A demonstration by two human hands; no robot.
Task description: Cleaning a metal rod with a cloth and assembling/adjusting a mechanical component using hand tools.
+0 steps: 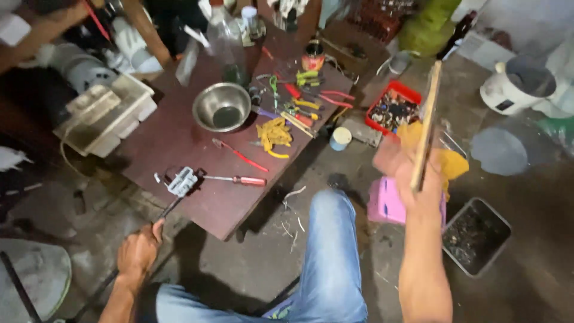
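Note:
My left hand [139, 248] is low at the left, closed on the dark handle of a long tool whose grey metal head [181, 181] rests on the near edge of the dark red table [179, 137]. My right hand [412, 173] is raised at the right, blurred, gripping a thin wooden stick [428, 122] that points up and away. A yellow cloth [449, 161] shows behind that hand. My leg in blue jeans [332, 251] stretches between the two arms.
On the table lie a steel bowl [222, 107], a red-handled screwdriver [242, 180], yellow gloves [274, 134] and several pliers. A red tray of small parts [393, 109], a pink stool [385, 202], a dark bin [476, 235] and a white cooker pot [515, 87] stand on the floor.

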